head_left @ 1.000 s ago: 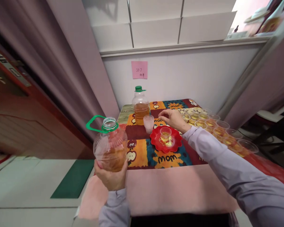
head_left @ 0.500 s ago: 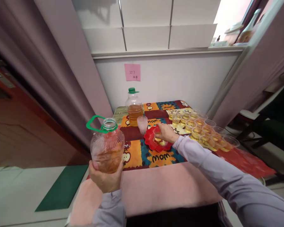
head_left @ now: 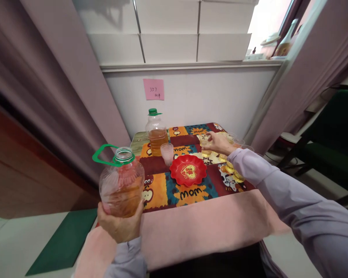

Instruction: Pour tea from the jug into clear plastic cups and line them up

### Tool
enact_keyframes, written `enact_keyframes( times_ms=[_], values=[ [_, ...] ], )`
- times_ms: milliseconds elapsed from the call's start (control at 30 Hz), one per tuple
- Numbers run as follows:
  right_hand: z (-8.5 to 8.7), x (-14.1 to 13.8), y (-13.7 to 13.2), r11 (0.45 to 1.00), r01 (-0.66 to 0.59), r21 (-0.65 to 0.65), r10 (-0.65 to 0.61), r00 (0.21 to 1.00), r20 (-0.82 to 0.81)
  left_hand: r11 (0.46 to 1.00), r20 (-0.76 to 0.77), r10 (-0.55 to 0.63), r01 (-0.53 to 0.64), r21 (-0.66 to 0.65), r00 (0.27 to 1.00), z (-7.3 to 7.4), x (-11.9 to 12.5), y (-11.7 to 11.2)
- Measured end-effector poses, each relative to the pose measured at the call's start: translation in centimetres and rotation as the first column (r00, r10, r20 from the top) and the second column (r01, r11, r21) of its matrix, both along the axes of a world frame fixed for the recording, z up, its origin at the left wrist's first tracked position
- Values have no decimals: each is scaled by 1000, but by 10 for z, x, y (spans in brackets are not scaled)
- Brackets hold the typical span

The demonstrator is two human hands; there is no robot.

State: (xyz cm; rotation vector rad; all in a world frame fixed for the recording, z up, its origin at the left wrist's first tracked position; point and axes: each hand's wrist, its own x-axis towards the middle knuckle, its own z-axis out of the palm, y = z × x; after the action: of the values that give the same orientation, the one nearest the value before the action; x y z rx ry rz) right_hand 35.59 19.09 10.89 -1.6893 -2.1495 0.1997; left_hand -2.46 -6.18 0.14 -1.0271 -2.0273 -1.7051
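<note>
My left hand (head_left: 120, 226) grips from below an open clear plastic jug (head_left: 121, 184) with a green handle ring, part full of amber liquid, held upright off the table's near left corner. My right hand (head_left: 219, 143) reaches across the table and is closed on a small clear cup (head_left: 205, 146) of amber liquid, held beside a group of several filled cups (head_left: 231, 166) at the far right. A red heart-patterned plate (head_left: 188, 170) lies bare in the middle of the table.
A capped jug of amber liquid (head_left: 155, 132) and a stack of empty clear cups (head_left: 166, 153) stand at the back. A patterned cloth (head_left: 159, 191) and a pink cloth (head_left: 203, 227) cover the table. A pink note (head_left: 153, 89) hangs on the wall. A green chair (head_left: 333, 143) stands right.
My right hand took the filled cup off the red plate and carried it back and right toward the group of filled cups. The plate now lies bare. The view shifted right.
</note>
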Motion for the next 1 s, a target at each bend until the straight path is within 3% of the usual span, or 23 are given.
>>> enact_keyframes(
  times_ms=[167,467,833,1000],
  values=[
    [-22,21,11,996,84,13,-85,991,106,1000,1,-19,19,-6,1000,5,0,-2],
    [-58,25,14,990,142,12,-142,971,190,999,-19,-29,29,-19,999,7,-3,-2],
    [-69,26,20,979,206,6,-202,954,222,999,-39,12,-14,-47,999,-4,-7,-2],
    [-68,25,19,975,224,8,-221,953,209,999,-43,2,-4,-53,999,-1,-6,-3]
  ],
)
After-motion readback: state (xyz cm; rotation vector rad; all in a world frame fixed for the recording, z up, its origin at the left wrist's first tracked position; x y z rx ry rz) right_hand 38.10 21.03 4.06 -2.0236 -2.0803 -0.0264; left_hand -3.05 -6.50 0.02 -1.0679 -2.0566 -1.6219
